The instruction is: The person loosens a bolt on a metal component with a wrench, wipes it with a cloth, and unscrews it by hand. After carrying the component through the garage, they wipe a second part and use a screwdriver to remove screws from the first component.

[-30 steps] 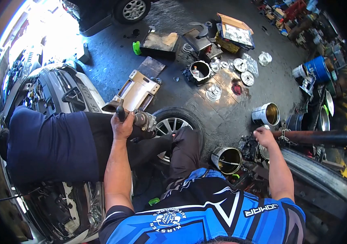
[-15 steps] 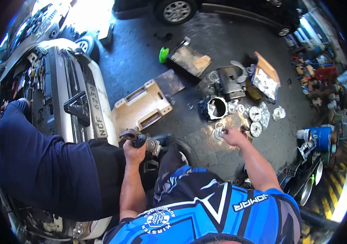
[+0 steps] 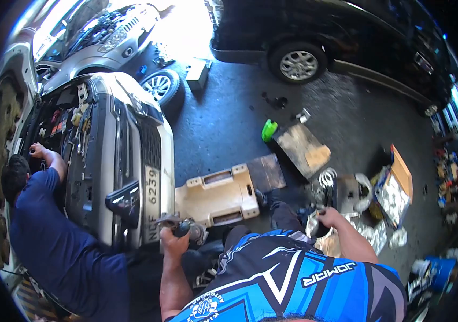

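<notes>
In my left hand [image 3: 175, 244] is a grey metal car part [image 3: 198, 234] with a dark rounded piece on it, held low in front of the white car's bumper. My fingers wrap around its near side. The right hand [image 3: 332, 218] reaches forward to the floor, with its fingers closed at the upper rim of a round metal housing [image 3: 311, 221] that has a wide dark opening. My forearm and shirt hide much of the housing and the metal parts close to it.
A co-worker in a dark shirt [image 3: 68, 231] leans into the open-hooded white car [image 3: 165, 134] at left. A beige creeper [image 3: 221, 197], green bottle [image 3: 268, 130], cardboard-topped box [image 3: 304, 147] and opened carton [image 3: 402, 169] lie ahead. Beyond stands a black vehicle [image 3: 363, 48].
My view has tilted up, showing more of the vehicles. The right hand has moved from small parts on the cardboard to the housing's rim. My left hand keeps hold of the metal part.
</notes>
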A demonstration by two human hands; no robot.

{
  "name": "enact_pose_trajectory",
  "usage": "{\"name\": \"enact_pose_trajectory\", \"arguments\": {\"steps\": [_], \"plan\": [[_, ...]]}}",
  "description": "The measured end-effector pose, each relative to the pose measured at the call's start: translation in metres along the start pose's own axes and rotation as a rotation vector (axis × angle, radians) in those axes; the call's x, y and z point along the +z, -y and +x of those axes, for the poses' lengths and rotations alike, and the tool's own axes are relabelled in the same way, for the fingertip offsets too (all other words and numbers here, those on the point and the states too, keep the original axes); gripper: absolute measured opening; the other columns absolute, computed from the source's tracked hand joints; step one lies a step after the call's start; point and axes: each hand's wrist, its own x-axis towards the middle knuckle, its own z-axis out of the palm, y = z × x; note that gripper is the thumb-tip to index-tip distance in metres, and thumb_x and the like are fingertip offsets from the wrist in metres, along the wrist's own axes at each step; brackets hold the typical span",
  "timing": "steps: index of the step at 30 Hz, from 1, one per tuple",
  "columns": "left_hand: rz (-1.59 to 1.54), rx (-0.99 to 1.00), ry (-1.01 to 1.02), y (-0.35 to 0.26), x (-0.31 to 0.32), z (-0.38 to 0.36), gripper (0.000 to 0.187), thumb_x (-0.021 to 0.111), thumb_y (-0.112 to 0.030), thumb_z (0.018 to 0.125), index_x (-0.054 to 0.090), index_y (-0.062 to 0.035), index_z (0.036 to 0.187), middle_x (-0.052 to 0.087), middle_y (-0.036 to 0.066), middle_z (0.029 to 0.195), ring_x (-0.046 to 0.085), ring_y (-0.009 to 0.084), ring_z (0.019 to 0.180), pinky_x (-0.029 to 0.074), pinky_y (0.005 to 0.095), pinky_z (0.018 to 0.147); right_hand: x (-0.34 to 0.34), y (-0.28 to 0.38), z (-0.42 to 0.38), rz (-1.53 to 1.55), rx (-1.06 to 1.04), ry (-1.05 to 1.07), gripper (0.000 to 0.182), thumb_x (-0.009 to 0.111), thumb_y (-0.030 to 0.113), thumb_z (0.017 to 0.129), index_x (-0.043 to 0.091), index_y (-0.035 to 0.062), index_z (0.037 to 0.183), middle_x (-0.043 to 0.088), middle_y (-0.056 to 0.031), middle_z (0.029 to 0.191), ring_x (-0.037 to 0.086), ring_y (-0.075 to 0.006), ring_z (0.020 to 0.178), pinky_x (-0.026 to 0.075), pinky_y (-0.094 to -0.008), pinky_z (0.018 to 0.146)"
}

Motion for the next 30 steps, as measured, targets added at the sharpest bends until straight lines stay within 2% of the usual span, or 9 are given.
{"name": "enact_pose_trajectory", "arguments": {"steps": [2,3,7,10,12,15,18,26,30], "plan": [[0.060,0.111,-0.147,0.020,0.050,0.022,0.024,0.081,-0.012,0.075,0.063,0.0024,0.082,0.066,0.016,0.078,0.065,0.0276,0.071,0.052,0.0401,0.069,-0.017,-0.030,0.077,0.059,-0.006,0.069,0.046,0.071,0.039,0.084,0.073,-0.0012,0.105,0.074,-0.0200,0.097,0.072,-0.0337,0.085,0.055,-0.0424,0.080],[0.025,-0.048,-0.143,0.016,0.069,0.028,0.019,0.078,-0.009,0.077,0.064,0.0017,0.083,0.067,0.012,0.077,0.065,0.0226,0.070,0.052,0.0371,0.067,-0.022,-0.047,0.121,0.091,-0.018,0.108,0.044,0.072,0.038,0.084,0.074,-0.0006,0.105,0.074,-0.0189,0.095,0.071,-0.0332,0.082,0.055,-0.0426,0.079],[0.020,-0.104,-0.175,0.039,0.128,0.067,0.015,0.075,-0.004,0.076,0.070,-0.0009,0.091,0.072,0.009,0.081,0.069,0.0196,0.073,0.054,0.0348,0.069,-0.074,-0.045,0.243,-0.221,-0.049,0.027,0.050,0.070,0.039,0.087,0.070,-0.0028,0.114,0.072,-0.0254,0.104,0.070,-0.0377,0.098,0.055,-0.0438,0.087],[0.227,-0.080,-0.097,-0.007,0.149,0.134,0.021,0.078,-0.011,0.075,0.071,-0.0011,0.091,0.074,0.016,0.085,0.073,0.0279,0.082,0.056,0.0388,0.072,-0.129,0.024,0.331,0.148,-0.140,-0.259,0.051,0.069,0.040,0.087,0.070,-0.0041,0.112,0.072,-0.0240,0.105,0.071,-0.0352,0.096,0.056,-0.0419,0.083],[0.337,-0.081,-0.049,-0.005,0.163,0.148,0.023,0.079,-0.022,0.074,0.071,-0.0052,0.088,0.072,0.017,0.083,0.072,0.0345,0.082,0.056,0.0436,0.072,-0.145,0.066,0.360,0.533,-0.161,-0.013,0.044,0.070,0.034,0.090,0.069,-0.0048,0.112,0.073,-0.0141,0.088,0.068,-0.0198,0.068,0.055,-0.0365,0.066],[0.387,0.060,0.039,0.007,0.178,0.205,0.025,0.078,-0.030,0.072,0.069,-0.0110,0.085,0.068,0.014,0.083,0.069,0.0366,0.081,0.055,0.0470,0.071,-0.147,0.144,0.413,0.370,-0.446,0.009,0.047,0.071,0.035,0.088,0.069,-0.0048,0.114,0.073,-0.0154,0.093,0.069,-0.0199,0.075,0.055,-0.0357,0.070],[0.382,0.201,0.139,-0.028,0.183,0.252,0.029,0.081,-0.030,0.069,0.066,-0.0099,0.082,0.066,0.012,0.085,0.068,0.0362,0.079,0.054,0.0467,0.070,-0.200,0.241,0.354,0.632,-0.381,0.339,0.043,0.068,0.034,0.094,0.067,-0.0023,0.117,0.070,-0.0071,0.093,0.066,-0.0141,0.076,0.054,-0.0296,0.070],[0.546,0.554,0.406,0.039,0.245,0.531,0.020,0.076,-0.026,0.074,0.066,-0.0099,0.082,0.067,0.010,0.084,0.069,0.0322,0.079,0.055,0.0449,0.071,-0.239,0.457,0.492,1.063,-0.259,0.890,0.053,0.050,0.050,0.102,0.060,0.0024,0.124,0.070,-0.0110,0.105,0.067,-0.0226,0.087,0.054,-0.0400,0.076],[0.597,0.744,0.621,0.045,0.273,0.612,0.016,0.073,-0.022,0.076,0.066,-0.0090,0.083,0.067,0.011,0.084,0.070,0.0308,0.080,0.054,0.0451,0.071,-0.253,0.504,0.544,1.082,-0.100,0.885,0.055,0.048,0.052,0.102,0.061,0.0035,0.123,0.070,-0.0109,0.106,0.067,-0.0249,0.089,0.053,-0.0411,0.077]]}}
